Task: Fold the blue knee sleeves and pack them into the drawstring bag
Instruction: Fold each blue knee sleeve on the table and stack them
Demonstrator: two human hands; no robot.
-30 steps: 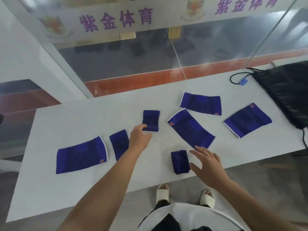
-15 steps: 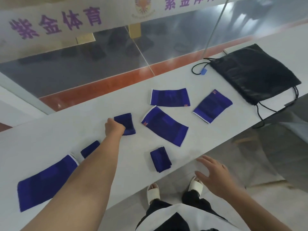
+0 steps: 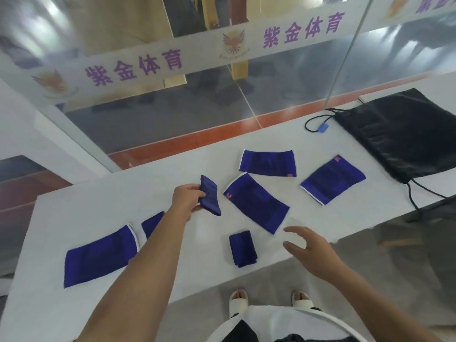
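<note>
My left hand (image 3: 187, 199) pinches a folded knee sleeve (image 3: 210, 199), seemingly lifted off the white table (image 3: 74, 193), while my right hand (image 3: 311, 250) hovers open, fingers spread.

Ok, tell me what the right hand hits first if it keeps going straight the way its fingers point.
Probably the unfolded knee sleeve: the open right hand points up-left at its near corner. The hand's height above the table is unclear.

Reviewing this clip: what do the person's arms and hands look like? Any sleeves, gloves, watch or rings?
Both forearms are bare right to the bottom of the frame, no sleeves showing. The left hand and right hand wear no gloves, and no watch, bracelet or ring is visible. Fine detail is blurred.
</note>
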